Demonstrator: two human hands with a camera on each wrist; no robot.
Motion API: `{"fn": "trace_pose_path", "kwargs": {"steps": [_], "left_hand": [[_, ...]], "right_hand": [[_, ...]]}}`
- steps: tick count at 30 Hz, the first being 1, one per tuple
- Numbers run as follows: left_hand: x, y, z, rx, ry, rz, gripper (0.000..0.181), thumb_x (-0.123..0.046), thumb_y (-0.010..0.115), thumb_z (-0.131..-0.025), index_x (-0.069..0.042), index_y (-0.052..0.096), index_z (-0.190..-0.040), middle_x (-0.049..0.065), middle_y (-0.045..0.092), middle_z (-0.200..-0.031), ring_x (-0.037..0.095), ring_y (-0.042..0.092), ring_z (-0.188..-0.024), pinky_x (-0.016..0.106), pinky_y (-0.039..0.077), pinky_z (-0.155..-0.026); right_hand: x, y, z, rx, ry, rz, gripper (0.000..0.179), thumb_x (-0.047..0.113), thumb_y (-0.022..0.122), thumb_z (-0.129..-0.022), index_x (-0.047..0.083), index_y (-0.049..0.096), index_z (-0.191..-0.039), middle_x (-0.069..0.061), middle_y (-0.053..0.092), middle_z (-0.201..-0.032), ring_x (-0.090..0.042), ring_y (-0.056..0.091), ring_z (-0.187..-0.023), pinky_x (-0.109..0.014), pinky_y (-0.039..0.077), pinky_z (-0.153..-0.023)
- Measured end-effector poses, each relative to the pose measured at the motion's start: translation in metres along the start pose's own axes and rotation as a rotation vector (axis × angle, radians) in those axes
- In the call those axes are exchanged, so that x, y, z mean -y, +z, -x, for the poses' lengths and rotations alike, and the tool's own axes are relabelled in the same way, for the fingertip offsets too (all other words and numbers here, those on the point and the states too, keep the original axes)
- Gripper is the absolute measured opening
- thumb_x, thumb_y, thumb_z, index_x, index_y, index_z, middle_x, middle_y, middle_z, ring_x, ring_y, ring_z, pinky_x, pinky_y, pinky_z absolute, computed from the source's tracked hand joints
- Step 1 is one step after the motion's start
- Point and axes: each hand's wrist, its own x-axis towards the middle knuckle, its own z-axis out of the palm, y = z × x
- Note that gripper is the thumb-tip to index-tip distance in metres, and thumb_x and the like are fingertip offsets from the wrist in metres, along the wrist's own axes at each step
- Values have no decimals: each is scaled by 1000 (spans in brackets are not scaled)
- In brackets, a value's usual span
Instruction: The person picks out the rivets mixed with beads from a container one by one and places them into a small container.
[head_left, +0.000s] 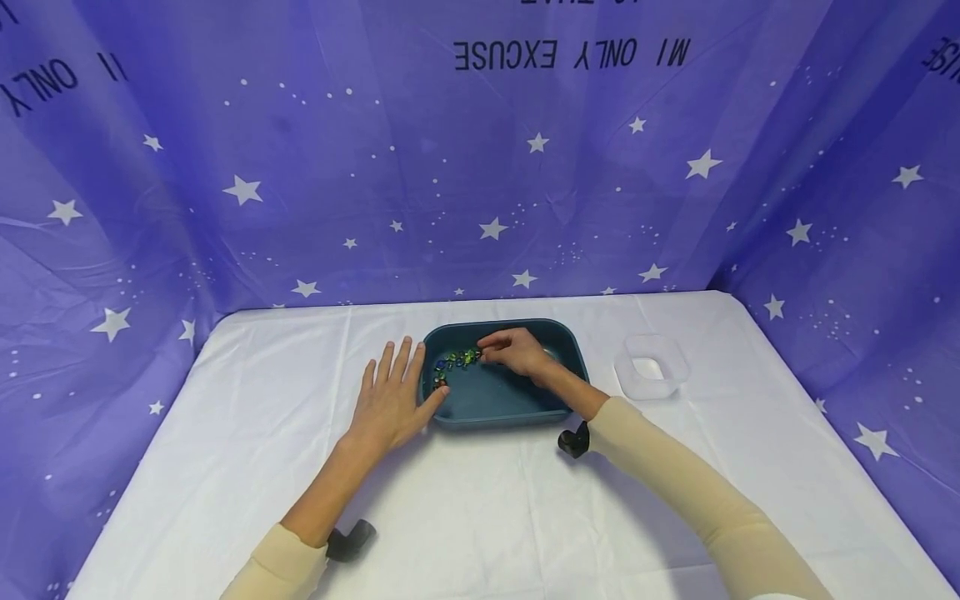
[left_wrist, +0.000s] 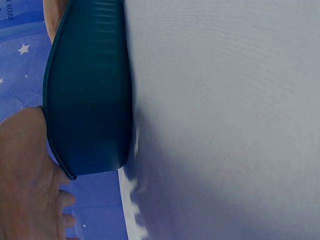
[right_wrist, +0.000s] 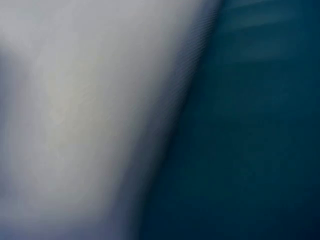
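And there was the right hand, inside the teal plastic tub, fingertips right at the glassy marbles toward its left end; whether they pinched one, the view couldn't tell! The left hand lay spread against the tub's edge, grasping nothing. A light fingertip pinch seemed wisest, with steady bracing against any slide.

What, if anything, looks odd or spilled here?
The lettering on the purple curtain reads upside down, which looks odd. Nothing looks spilled: the visible shiny pieces lie inside the teal tray.
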Motion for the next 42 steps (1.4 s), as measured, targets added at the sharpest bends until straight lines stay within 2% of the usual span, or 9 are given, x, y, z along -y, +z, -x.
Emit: {"fn": "trace_pose_path", "kwargs": {"steps": [6, 18, 27, 34, 42], "left_hand": [[0, -1, 0, 6, -2, 3, 87, -64, 40, -99, -8, 15, -161, 17, 10, -165, 36, 0, -151, 59, 8, -116], [0, -1, 0, 4, 2, -3, 87, -64, 40, -99, -8, 16, -161, 16, 10, -165, 36, 3, -151, 59, 10, -116], [0, 1, 1, -14, 12, -6, 87, -64, 41, -99, -8, 18, -160, 17, 14, -165, 38, 9, -150, 60, 13, -115], [-1, 1, 1, -16, 11, 1, 86, -64, 41, -99, -8, 19, -160, 17, 14, -165, 36, 6, -151, 60, 12, -115], [-1, 0, 0, -16, 11, 3, 86, -63, 42, -99, -7, 19, -160, 17, 14, -165, 37, 7, -151, 60, 13, -115]], "right_hand": [[-1, 4, -1, -57, -24, 154, 27, 10, 76, -88, 6, 76, -115, -3, 74, -94, -19, 68, -89, -34, 52, -79], [-4, 7, -3, -97, -98, 310, 23, 15, 78, -87, 8, 78, -108, 2, 72, -82, -13, 64, -74, -31, 51, -70], [-4, 10, -1, -121, -137, 356, 17, 14, 79, -86, 7, 80, -101, 1, 73, -81, -13, 65, -73, -31, 52, -69], [-6, 11, -2, -132, -164, 388, 11, 12, 80, -84, 8, 80, -94, 2, 74, -81, -13, 66, -74, -32, 52, -72], [-5, 9, -2, -131, -165, 378, 13, 12, 83, -81, 8, 80, -92, 5, 70, -73, -11, 64, -69, -32, 52, -72]]}}
